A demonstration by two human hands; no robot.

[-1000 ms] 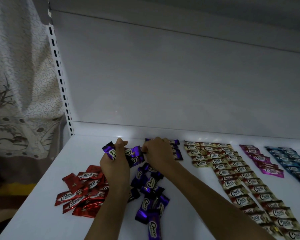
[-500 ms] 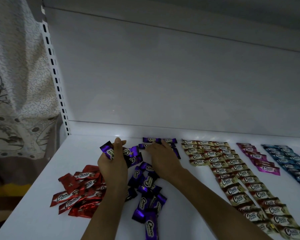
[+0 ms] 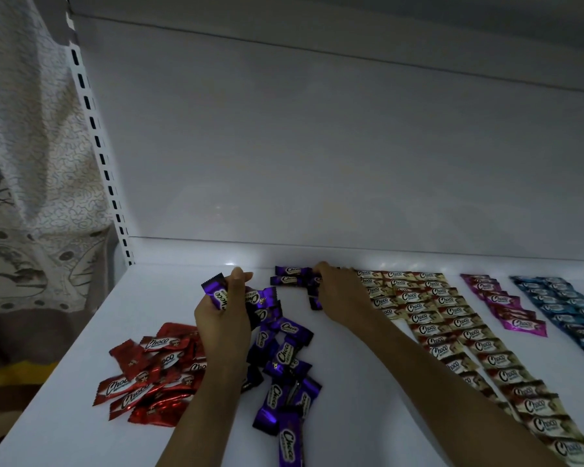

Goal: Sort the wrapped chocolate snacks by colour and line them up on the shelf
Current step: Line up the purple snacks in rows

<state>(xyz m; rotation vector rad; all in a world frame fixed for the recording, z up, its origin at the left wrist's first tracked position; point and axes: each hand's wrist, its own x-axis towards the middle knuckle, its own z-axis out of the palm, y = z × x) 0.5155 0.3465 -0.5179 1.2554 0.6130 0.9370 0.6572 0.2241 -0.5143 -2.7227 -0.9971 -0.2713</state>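
On the white shelf (image 3: 64, 382), the left hand (image 3: 221, 326) is raised just above the surface, fingers curled around a small fan of purple Choco wrappers (image 3: 250, 298); the clearest one has its long axis running from about 10 o'clock to 4 o'clock, crimped end up and left. The right hand (image 3: 343, 298) reaches toward 12 o'clock, palm down, fingers bent over the near end of the purple row (image 3: 289, 276) by the back wall (image 3: 317, 146). Whether those fingers pinch a wrapper or only press on it cannot be told, since the hand covers the spot. The two purple pieces visible in that row lie with long axes 9 to 3 o'clock, one just behind the other.

Below the left hand, at 6 o'clock from it, a loose purple pile (image 3: 284, 375) sprawls with wrappers pointing every way; the nearest one runs 12 to 6 o'clock. At 8 o'clock from the left hand sits an unsorted red pile (image 3: 152, 379), mostly angled 8 to 2 o'clock.

To the right of the right forearm, cream-and-brown wrappers (image 3: 452, 328) lie in overlapping columns that run from the back wall toward 5 o'clock. Further toward 3 o'clock are a short magenta column (image 3: 506, 305) and a blue column (image 3: 567, 308), apart from each other. A patterned curtain (image 3: 24, 163) hangs at 9 o'clock beside the slotted upright (image 3: 98, 153).
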